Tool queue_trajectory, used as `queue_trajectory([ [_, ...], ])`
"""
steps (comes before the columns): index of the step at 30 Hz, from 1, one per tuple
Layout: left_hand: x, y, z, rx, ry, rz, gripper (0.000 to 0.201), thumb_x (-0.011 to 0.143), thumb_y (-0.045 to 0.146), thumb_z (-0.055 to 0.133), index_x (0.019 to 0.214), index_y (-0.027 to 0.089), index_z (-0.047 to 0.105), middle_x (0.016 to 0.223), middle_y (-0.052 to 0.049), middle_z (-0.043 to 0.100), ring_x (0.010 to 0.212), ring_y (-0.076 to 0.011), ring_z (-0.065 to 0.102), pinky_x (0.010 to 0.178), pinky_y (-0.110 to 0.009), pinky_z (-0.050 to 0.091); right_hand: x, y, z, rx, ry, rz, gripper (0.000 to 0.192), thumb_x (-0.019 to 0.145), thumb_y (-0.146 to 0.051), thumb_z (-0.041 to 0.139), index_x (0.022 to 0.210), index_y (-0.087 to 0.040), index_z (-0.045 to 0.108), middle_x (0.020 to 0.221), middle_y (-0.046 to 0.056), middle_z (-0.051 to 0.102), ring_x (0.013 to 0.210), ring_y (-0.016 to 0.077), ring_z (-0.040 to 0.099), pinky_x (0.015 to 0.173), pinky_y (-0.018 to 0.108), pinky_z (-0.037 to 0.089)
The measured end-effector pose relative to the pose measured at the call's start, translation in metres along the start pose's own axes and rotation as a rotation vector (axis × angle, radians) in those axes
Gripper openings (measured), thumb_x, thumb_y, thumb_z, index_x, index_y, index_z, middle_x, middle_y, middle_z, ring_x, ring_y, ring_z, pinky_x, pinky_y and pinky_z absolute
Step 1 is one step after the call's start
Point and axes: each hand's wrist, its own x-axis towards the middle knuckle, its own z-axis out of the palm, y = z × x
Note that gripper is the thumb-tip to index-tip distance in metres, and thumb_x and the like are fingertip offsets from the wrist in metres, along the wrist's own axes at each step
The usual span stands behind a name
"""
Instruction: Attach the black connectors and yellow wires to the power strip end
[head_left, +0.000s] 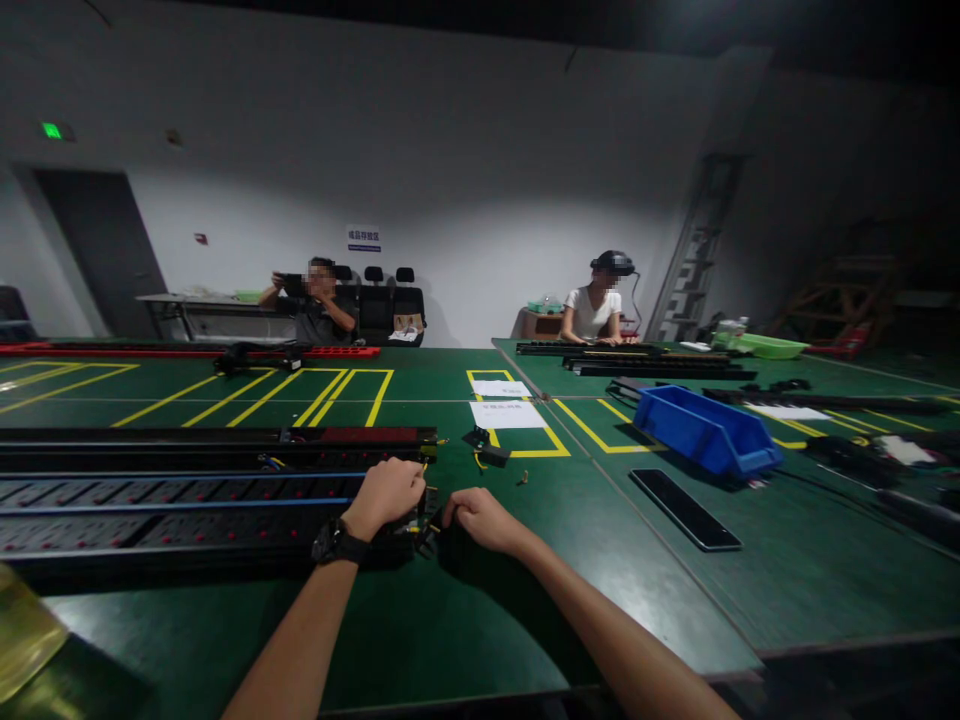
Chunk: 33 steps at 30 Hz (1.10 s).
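A long black power strip lies on the green table at the left, with rows of sockets, red dots and blue wires along it. My left hand, with a black watch on the wrist, rests over its right end. Its fingers are curled down, and what they hold there is hidden. Short yellow, white and black wire ends stick out of the strip between my hands. Just right of these, my right hand is closed, thumb and fingers together, beside the wire ends. Whatever it pinches is too small and dark to name.
A blue bin and a black phone lie at the right. Paper sheets and a small black part lie ahead. Two people are across the table. A yellow container stands near left.
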Motion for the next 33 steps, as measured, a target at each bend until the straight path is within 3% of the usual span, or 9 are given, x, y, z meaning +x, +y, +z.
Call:
queue_trajectory([
  [33,-0.0001,0.002,-0.0012,-0.022,-0.029,-0.024,0.034,0.092,0.026,0.041,0.091,0.021,0.075,0.097,-0.014,0.077,0.092,-0.0296,0.073,0.084,-0.039,0.053,-0.0004,-0.0001,0.0006,-0.022,-0.025,0.016,0.042,0.071,-0.003,0.039,0.083,-0.018,0.077,0.09,0.003,0.077,0.085,0.0164,0.068,0.079,0.022,0.048],
])
